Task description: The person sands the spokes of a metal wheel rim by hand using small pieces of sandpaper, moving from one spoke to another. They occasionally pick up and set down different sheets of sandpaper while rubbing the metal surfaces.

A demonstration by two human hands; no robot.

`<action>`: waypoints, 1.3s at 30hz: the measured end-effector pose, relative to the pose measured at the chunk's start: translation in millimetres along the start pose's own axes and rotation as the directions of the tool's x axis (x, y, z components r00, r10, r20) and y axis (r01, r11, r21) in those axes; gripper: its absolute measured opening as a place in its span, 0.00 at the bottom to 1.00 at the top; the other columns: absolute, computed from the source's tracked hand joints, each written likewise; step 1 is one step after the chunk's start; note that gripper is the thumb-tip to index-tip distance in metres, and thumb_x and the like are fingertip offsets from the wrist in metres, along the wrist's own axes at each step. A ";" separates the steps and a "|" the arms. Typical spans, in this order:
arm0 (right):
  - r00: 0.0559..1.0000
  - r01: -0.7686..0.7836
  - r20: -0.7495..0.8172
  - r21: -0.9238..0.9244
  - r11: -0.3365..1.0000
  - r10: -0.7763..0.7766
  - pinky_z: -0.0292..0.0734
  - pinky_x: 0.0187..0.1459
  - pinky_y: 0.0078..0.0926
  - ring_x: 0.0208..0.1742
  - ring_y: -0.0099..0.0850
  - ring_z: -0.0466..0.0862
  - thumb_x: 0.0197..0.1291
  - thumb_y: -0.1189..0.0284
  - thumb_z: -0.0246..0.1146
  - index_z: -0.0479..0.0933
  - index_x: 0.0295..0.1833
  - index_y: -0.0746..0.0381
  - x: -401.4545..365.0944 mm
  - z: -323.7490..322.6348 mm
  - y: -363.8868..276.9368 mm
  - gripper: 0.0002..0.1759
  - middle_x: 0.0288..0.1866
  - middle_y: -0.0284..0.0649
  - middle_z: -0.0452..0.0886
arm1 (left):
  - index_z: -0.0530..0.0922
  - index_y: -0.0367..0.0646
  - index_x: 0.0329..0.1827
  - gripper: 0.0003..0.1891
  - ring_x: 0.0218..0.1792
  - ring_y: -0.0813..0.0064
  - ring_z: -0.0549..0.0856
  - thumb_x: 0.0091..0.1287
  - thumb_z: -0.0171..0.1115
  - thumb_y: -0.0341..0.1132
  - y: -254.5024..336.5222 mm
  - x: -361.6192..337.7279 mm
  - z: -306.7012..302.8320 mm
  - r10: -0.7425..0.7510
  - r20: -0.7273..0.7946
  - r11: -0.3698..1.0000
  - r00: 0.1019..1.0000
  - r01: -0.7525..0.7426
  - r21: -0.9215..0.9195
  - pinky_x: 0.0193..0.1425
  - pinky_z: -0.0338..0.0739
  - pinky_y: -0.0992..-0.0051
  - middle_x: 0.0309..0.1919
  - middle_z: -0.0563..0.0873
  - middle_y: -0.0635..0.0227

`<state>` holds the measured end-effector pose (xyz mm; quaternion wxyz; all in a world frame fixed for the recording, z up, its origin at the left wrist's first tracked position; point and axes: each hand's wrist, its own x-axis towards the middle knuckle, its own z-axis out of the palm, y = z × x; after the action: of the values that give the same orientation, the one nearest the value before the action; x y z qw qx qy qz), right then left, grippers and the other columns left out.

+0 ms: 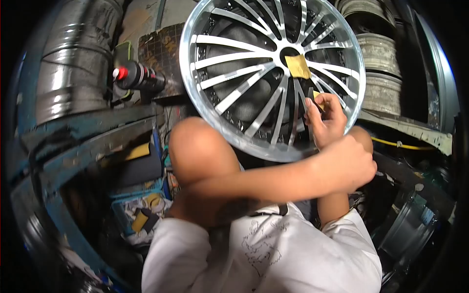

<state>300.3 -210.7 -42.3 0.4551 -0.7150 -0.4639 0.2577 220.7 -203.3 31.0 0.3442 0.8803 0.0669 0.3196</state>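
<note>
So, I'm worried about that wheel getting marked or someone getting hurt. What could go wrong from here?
The small yellow sheet lies loose by the center bore of the alloy wheel and could slip between the spokes. The right hand is close to the spokes, so a slip might scrape its knuckles. The wheel's lower edge sits near the left knee; its support is hidden, but any tipping might bump that leg.
</note>
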 end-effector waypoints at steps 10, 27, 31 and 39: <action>0.914 0.372 0.221 -0.116 0.921 -0.341 0.73 0.36 0.35 0.31 0.36 0.77 0.68 0.71 0.72 0.70 0.40 0.64 -33.6 14.3 -12.1 0.16 0.32 0.43 0.77 | 0.85 0.48 0.39 0.09 0.32 0.52 0.91 0.66 0.69 0.43 -1.5 -31.8 5.9 -0.071 0.205 0.995 0.976 0.057 0.076 0.38 0.84 0.54 0.29 0.89 0.60; 0.885 0.437 0.289 -0.240 0.867 -0.366 0.82 0.37 0.43 0.36 0.46 0.86 0.61 0.72 0.75 0.87 0.50 0.54 -28.7 30.7 -23.6 0.12 0.41 0.43 0.83 | 0.82 0.47 0.33 0.08 0.30 0.68 0.90 0.62 0.63 0.41 49.9 -104.1 40.5 0.302 0.305 0.948 0.903 -0.319 0.008 0.34 0.77 0.65 0.25 0.86 0.72; 0.926 0.350 0.248 -0.284 0.893 -0.284 0.82 0.38 0.38 0.34 0.41 0.86 0.63 0.73 0.75 0.90 0.57 0.53 -10.3 39.0 -27.6 0.16 0.39 0.42 0.85 | 0.84 0.47 0.32 0.08 0.28 0.68 0.90 0.61 0.64 0.41 57.4 -79.5 26.4 0.263 0.329 0.965 0.907 -0.242 -0.103 0.33 0.78 0.68 0.26 0.88 0.70; 0.847 0.530 0.307 -0.436 0.727 -0.433 0.81 0.39 0.41 0.37 0.44 0.86 0.66 0.67 0.75 0.91 0.57 0.49 43.1 86.3 -25.7 0.14 0.40 0.42 0.84 | 0.86 0.46 0.31 0.06 0.31 0.69 0.91 0.62 0.67 0.38 23.2 -5.0 15.2 0.153 0.026 0.983 0.988 -0.150 -0.103 0.34 0.79 0.68 0.26 0.89 0.71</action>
<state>239.9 -132.4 -56.1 0.2577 -0.6359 -0.7247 0.0644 223.8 -231.0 35.0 0.3640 0.8696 -0.0223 0.3329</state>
